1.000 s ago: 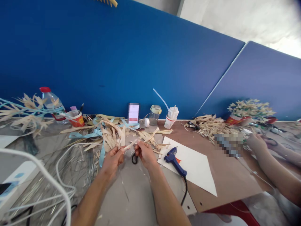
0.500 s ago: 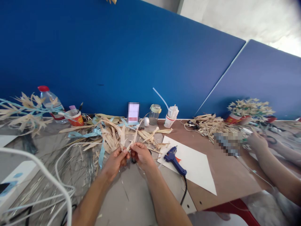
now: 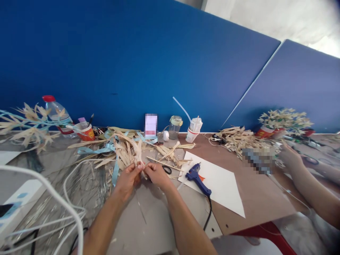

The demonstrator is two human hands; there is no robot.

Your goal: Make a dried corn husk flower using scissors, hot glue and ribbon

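Note:
My left hand (image 3: 129, 177) and my right hand (image 3: 156, 174) meet over the near table, fingertips almost touching. The left one pinches a pale dried corn husk piece (image 3: 138, 153) that stands up above its fingers. A thin wire (image 3: 141, 208) hangs down below that hand. The right hand is closed with thumb and forefinger pressed at the husk's base; part of the husk between the hands is hidden. Just beyond lies a heap of dried husks (image 3: 123, 150) with light blue ribbon (image 3: 97, 150). Black-handled scissors (image 3: 166, 170) lie beside my right hand.
A blue glue gun (image 3: 198, 180) lies on white paper (image 3: 225, 196) at right. White cables (image 3: 70, 205) and a power strip (image 3: 25, 202) occupy the left. Behind stand a phone (image 3: 151, 126), jar (image 3: 175, 128) and cups (image 3: 192, 135). A co-worker's hands (image 3: 290, 156) work far right.
My right hand's husk strip, upright before, is now folded down at the left fingers. The right hand has shifted slightly left and down, uncovering the scissors' handle.

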